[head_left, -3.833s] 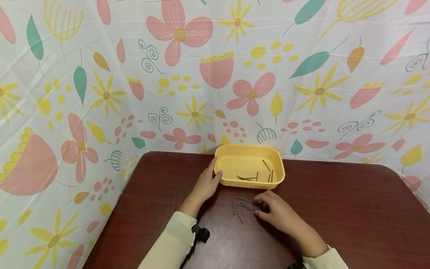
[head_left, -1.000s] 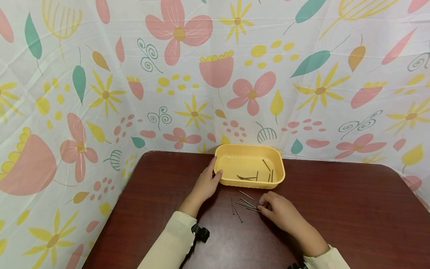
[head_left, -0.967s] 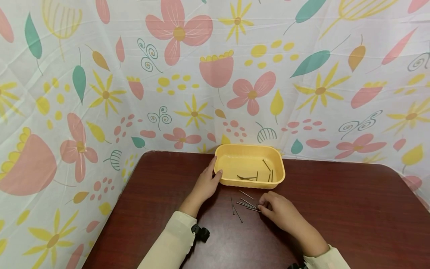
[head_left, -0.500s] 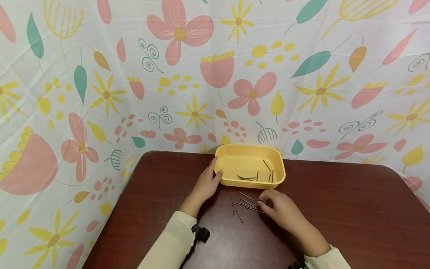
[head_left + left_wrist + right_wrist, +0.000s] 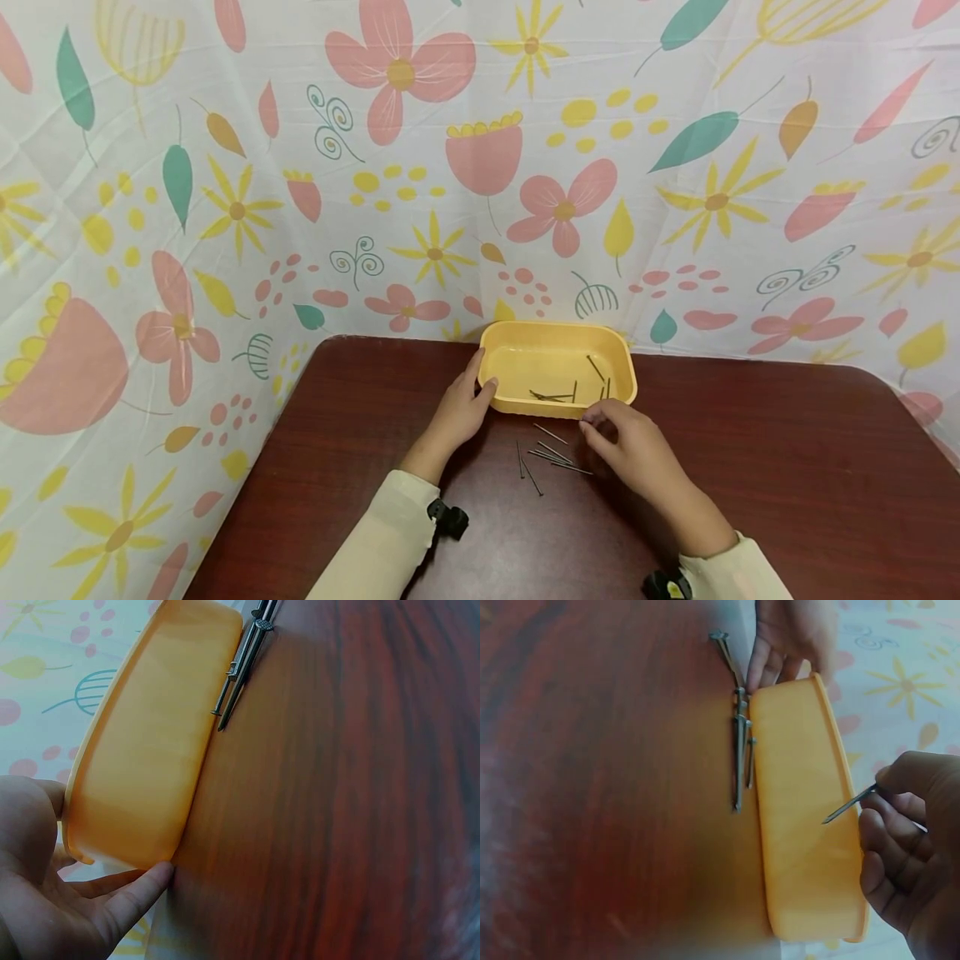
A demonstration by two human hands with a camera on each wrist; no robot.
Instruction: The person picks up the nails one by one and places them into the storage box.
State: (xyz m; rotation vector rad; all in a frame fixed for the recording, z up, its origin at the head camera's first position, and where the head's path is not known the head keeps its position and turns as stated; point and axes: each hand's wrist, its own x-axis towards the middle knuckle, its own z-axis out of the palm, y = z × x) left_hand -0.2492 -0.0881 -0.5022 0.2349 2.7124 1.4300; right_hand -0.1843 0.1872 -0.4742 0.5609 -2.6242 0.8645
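Observation:
The yellow plastic tray (image 5: 525,367) stands against the back of the table, with several nails (image 5: 553,397) inside. My left hand (image 5: 457,410) rests against its left end, fingers straight along the end wall and thumb at the near corner of the rim. My right hand (image 5: 633,442) is just above the tray's near right edge. In the right wrist view, thumb and index finger pinch one nail (image 5: 847,805), its pointed end sticking out in front of the tray wall. More loose nails (image 5: 551,454) lie on the table in front of the tray, some crossing each other.
The dark red-brown table (image 5: 787,467) extends to both sides and toward me. A white cloth with printed flowers (image 5: 562,208) hangs directly behind the tray and along the left side. Black straps (image 5: 447,518) sit on both wrists.
My right hand has picked a nail from the loose pile and risen toward the tray's near edge. The remaining nails on the table have shifted slightly. My left hand and the tray stay still.

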